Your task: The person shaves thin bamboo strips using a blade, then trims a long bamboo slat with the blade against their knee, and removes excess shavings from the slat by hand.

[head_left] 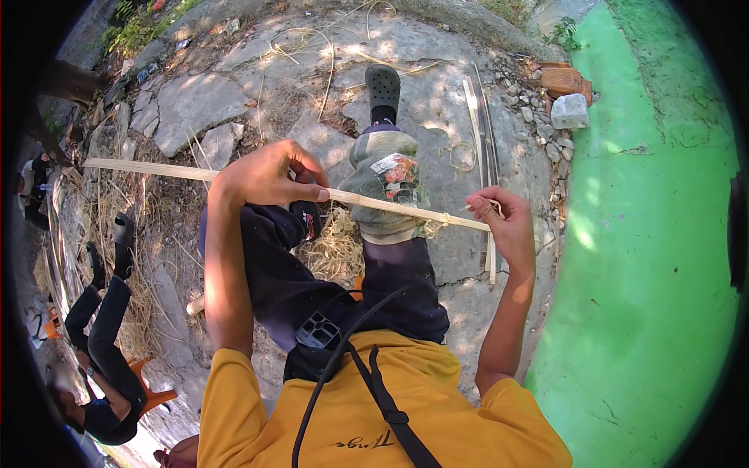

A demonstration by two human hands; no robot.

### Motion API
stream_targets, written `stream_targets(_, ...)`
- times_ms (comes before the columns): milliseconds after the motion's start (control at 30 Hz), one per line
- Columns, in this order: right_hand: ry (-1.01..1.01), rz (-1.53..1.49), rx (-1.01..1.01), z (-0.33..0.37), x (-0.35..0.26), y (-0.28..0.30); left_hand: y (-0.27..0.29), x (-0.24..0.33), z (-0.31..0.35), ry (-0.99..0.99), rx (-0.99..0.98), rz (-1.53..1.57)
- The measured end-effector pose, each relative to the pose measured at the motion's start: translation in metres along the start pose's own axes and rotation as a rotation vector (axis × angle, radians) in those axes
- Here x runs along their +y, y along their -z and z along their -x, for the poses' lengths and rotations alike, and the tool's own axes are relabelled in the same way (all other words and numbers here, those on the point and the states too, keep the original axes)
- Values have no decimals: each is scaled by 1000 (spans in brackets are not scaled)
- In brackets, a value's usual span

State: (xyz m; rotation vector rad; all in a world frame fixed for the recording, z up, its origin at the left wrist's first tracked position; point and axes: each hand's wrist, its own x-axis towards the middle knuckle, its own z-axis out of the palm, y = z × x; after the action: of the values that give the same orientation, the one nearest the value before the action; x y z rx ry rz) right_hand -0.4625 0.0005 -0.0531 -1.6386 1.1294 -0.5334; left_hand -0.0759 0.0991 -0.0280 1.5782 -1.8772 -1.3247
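A long, pale split-bamboo strip (390, 206) lies slantwise across my legs, over a padded wrap (374, 160) on my right leg. My left hand (269, 178) is closed around its middle, thumb along the top. Near the strip's right end, my right hand (505, 230) pinches a thin pale strand (474, 207) between thumb and fingers. A small curl of shaving (435, 225) hangs from the strip just left of that hand. Whether the right hand also touches the strip's end is hard to see.
Shavings (335, 248) are heaped between my legs. More slats (476, 125) lie on the cracked concrete to the right, beside rubble, a white block (569, 111) and a green surface (632, 296). At left, another person (109, 343) sits on an orange stool (152, 388).
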Motion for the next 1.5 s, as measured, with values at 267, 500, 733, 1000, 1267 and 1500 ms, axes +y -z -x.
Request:
stream_targets(267, 7, 60, -180, 2, 20, -7, -3, 1, -1, -9, 6, -17)
stream_targets(500, 16, 280, -200, 4, 3, -18, -4, -1, 1, 22, 16, -32)
stream_targets(733, 47, 302, -172, 1, 13, -22, -4, -1, 1, 68, 1, -37)
stream_targets(1000, 43, 246, -169, -9, 17, -24, 0, -7, -2, -55, 48, -47)
stream_targets(1267, 84, 340, -105, -7, 22, -39, -5, -17, 6, 56, 71, -74)
stream_targets(1500, 217, 378, -85, -21, 5, -42, 0, -12, 12, 32, 139, -80)
